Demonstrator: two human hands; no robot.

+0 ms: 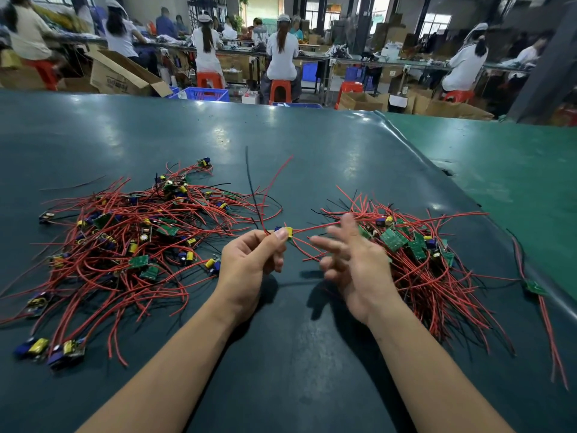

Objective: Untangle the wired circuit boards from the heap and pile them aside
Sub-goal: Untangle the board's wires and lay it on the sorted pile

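A dark teal worktop (281, 145) filled most of the view, with a brighter green sheet (515, 170) lapping under its right edge. Behind it, a workshop floor held seated people in white tops (282, 51) on orange stools (278, 90), with cardboard boxes (121, 73) and blue crates (206, 94) around them.

On the left of the worktop sprawled the heap (125, 242): a wide tangle of red and black wires with small green circuit boards, yellow capacitors and blue parts scattered through it. On the right lay the pile (418, 254), a tighter cluster of boards at its top with their red wires fanning toward the near edge. A lone board (534, 287) with red wires lay apart at the far right, near the sheet's edge.

Between heap and pile, the two bare forearms reached in from the bottom. The left hand (249, 264) was closed in a pinch, thumb and fingers gripping one wired circuit board (285, 233), whose yellow and blue parts showed just above the thumb. Its red and black wires (268, 189) rose up and away, and another red wire ran rightward toward the pile. The right hand (352, 264) was blurred, fingers spread and open, holding nothing, just beside the pile's left fringe.
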